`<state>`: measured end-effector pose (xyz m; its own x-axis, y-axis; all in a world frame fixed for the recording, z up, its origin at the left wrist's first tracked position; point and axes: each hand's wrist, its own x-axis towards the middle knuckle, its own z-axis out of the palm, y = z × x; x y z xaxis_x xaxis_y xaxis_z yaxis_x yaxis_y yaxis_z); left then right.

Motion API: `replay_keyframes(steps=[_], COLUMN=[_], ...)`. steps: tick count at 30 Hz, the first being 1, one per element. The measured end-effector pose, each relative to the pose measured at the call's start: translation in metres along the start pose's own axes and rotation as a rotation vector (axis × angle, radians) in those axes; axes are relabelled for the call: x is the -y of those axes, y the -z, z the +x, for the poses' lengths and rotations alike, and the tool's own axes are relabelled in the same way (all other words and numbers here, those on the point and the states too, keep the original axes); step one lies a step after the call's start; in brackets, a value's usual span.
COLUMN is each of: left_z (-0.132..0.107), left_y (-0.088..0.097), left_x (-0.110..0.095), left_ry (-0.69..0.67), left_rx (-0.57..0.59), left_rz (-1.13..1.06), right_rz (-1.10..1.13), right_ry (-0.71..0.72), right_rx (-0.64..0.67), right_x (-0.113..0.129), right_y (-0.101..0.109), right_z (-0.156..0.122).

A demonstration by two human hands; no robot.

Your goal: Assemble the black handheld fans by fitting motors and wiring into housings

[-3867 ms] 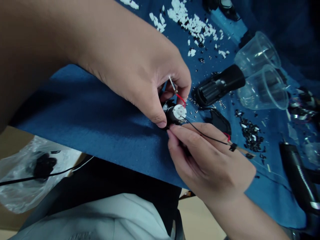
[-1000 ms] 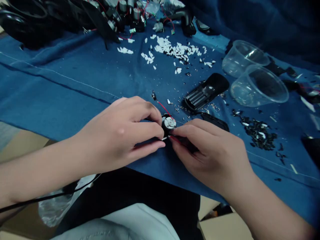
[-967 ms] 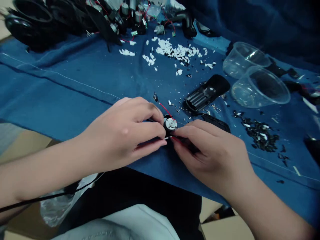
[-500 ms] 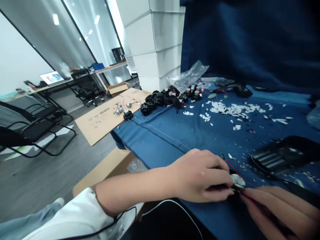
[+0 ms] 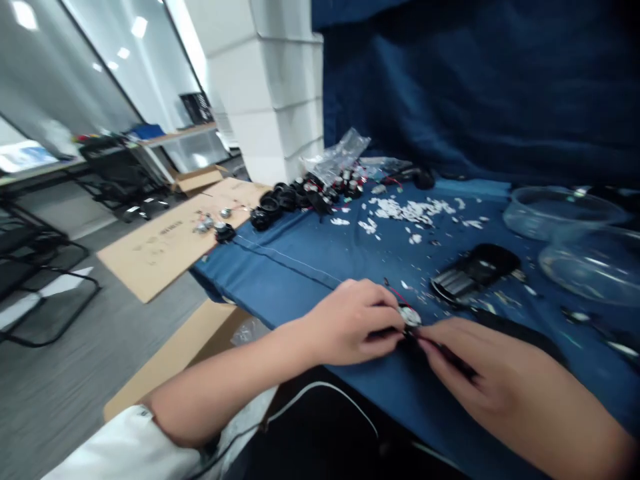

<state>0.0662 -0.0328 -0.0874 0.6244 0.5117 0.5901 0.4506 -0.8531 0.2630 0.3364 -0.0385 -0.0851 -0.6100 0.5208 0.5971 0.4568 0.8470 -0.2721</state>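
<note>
A small round part (image 5: 410, 317) with a pale disc face and a dark rim is between my two hands near the table's front edge. My left hand (image 5: 357, 323) is closed on its left side, the fingertips pinching it. A red wire (image 5: 399, 294) runs up from the part. From the right, my right hand (image 5: 483, 367) meets its lower edge with thumb and finger pressed together. What lies in that pinch is hidden. Just beyond the hands is a black plastic casing (image 5: 475, 270) with ribbed slots.
White scraps (image 5: 413, 210) lie scattered over the blue cloth (image 5: 295, 267). Black round housings (image 5: 270, 203) and wired motors are heaped at the back left by a plastic bag (image 5: 340, 157). Clear bowls (image 5: 595, 263) stand at right. Flat cardboard (image 5: 150, 253) adjoins the table's left side.
The view has turned to the right, bringing the clear bowls and more of my right hand into sight. Both hands stay at the round part.
</note>
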Motion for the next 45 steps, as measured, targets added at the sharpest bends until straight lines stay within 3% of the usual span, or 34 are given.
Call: replay_keyframes(steps=[4,9,24,30,41,45], left_z=[0.002,-0.001,0.002,0.001,-0.001,-0.005], left_y=[0.002,0.001,-0.001,-0.003,-0.001,-0.001], left_x=[-0.004,-0.001,-0.003,-0.003,-0.001,-0.003], left_ry=[0.071,0.107,0.101,0.101,0.076,0.139], left_rx=[0.009,0.035,0.042,0.056,0.078,0.081], left_rz=[-0.082,-0.090,-0.035,-0.013,0.011,0.018], right_rz=[-0.085,-0.064,-0.102,-0.105,-0.107,-0.071], right_ry=[-0.061,-0.143,-0.114,-0.105,-0.118,-0.136], right_rx=[0.150,0.228,0.252,0.159,0.209,0.220], right_x=[0.002,0.002,0.006,0.008,0.008,0.008], right_y=[0.016,0.017,0.020,0.021,0.018,0.015], right_z=[0.004,0.005,0.006,0.005,0.005,0.005])
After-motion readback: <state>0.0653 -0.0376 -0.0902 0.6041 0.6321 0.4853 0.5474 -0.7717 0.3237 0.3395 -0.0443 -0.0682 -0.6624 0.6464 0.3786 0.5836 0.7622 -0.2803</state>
